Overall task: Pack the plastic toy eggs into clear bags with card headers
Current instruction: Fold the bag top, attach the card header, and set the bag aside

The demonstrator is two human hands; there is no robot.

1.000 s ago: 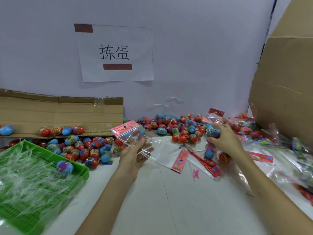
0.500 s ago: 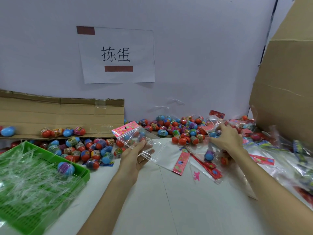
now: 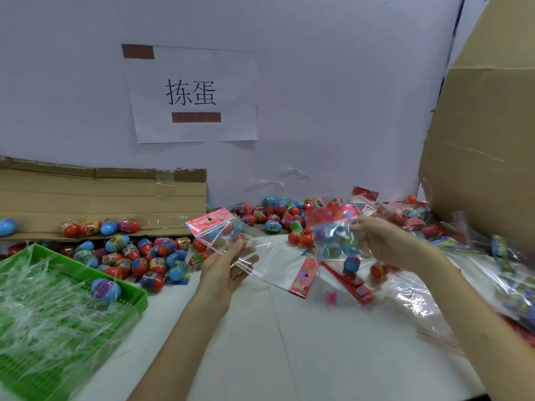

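Note:
My left hand (image 3: 228,267) holds an empty clear bag (image 3: 231,235) with a pink card header up above the white table, thumb on its lower edge. My right hand (image 3: 382,241) grips a filled bag of toy eggs (image 3: 335,241) with a pink header, lifted just above the table to the right of the empty bag. Loose red and blue toy eggs (image 3: 278,218) lie heaped by the wall behind both hands, and more eggs (image 3: 144,256) lie left of my left hand. Flat empty bags (image 3: 292,267) with headers lie between my hands.
A green basket (image 3: 136,296) at the left holds clear plastic strips and one egg. A flattened cardboard sheet (image 3: 101,195) leans on the wall at the left. A tall cardboard box (image 3: 486,140) stands at the right, with packed bags (image 3: 509,273) piled before it.
My right hand has pulled back from the egg pile toward me and lifted a filled bag of eggs. My left hand still holds the empty bag in about the same place.

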